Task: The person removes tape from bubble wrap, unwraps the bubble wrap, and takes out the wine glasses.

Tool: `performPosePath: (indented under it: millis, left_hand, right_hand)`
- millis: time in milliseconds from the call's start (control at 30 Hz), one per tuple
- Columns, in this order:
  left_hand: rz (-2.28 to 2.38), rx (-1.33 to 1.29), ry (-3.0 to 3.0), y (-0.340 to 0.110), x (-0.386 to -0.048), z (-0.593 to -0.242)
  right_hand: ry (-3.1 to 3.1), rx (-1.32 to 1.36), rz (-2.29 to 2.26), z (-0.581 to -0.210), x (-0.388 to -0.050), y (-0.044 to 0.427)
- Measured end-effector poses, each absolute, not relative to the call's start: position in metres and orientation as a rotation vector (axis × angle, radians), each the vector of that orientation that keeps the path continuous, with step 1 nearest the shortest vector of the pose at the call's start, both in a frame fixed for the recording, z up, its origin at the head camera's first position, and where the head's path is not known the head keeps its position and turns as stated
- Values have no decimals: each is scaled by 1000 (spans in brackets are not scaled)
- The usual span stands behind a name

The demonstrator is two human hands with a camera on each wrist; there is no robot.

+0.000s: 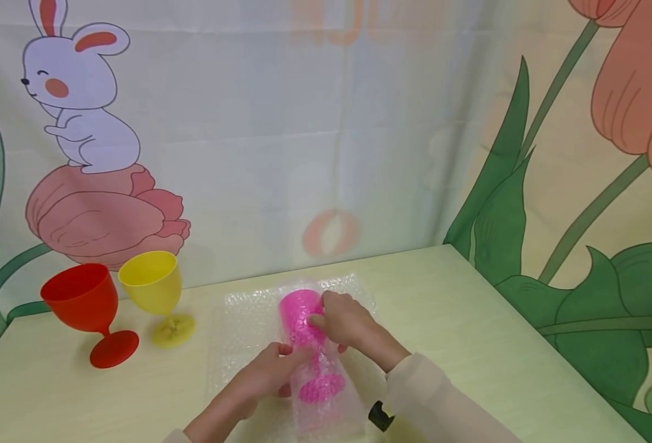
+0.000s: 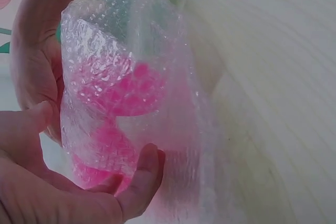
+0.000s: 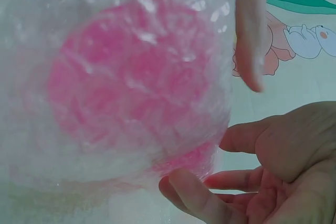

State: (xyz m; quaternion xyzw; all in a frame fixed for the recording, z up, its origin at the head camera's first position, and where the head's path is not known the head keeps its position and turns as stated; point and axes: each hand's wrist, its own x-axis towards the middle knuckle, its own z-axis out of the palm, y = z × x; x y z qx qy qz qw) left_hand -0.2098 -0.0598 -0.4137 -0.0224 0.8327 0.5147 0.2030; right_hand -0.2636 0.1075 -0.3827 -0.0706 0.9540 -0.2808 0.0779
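A pink goblet [image 1: 302,314] lies wrapped in bubble wrap [image 1: 334,415], its bowl away from me and its round foot nearer. My left hand [image 1: 273,372] holds the bundle from the left, around the stem; the left wrist view shows its fingers curled on the wrap. At the bowl end, my right hand [image 1: 350,317] grips the wrapped goblet with thumb and fingers. The right wrist view shows the pink foot [image 3: 136,77] through the plastic and my right thumb and fingers at its far end. Part of the stem is hidden by the left hand.
On the table's left stand a red goblet [image 1: 82,298] and a yellow goblet [image 1: 152,283]. A flat sheet of bubble wrap [image 1: 248,314] lies under the bundle. Behind the pale table [image 1: 470,344] hangs a printed curtain [image 1: 259,141]. A black device [image 1: 381,416] shows by the right sleeve.
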Motion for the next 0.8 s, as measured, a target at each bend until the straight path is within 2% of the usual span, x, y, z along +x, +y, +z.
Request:
performPosePath:
  millis: [500, 800]
  left_hand:
    - [1453, -45, 2444, -51, -215, -415]
    - [1441, -46, 2448, -56, -217, -413]
  right_hand:
    - [2871, -200, -969, -389, -267, 110]
    - [2865, -362, -1037, -393, -269, 116]
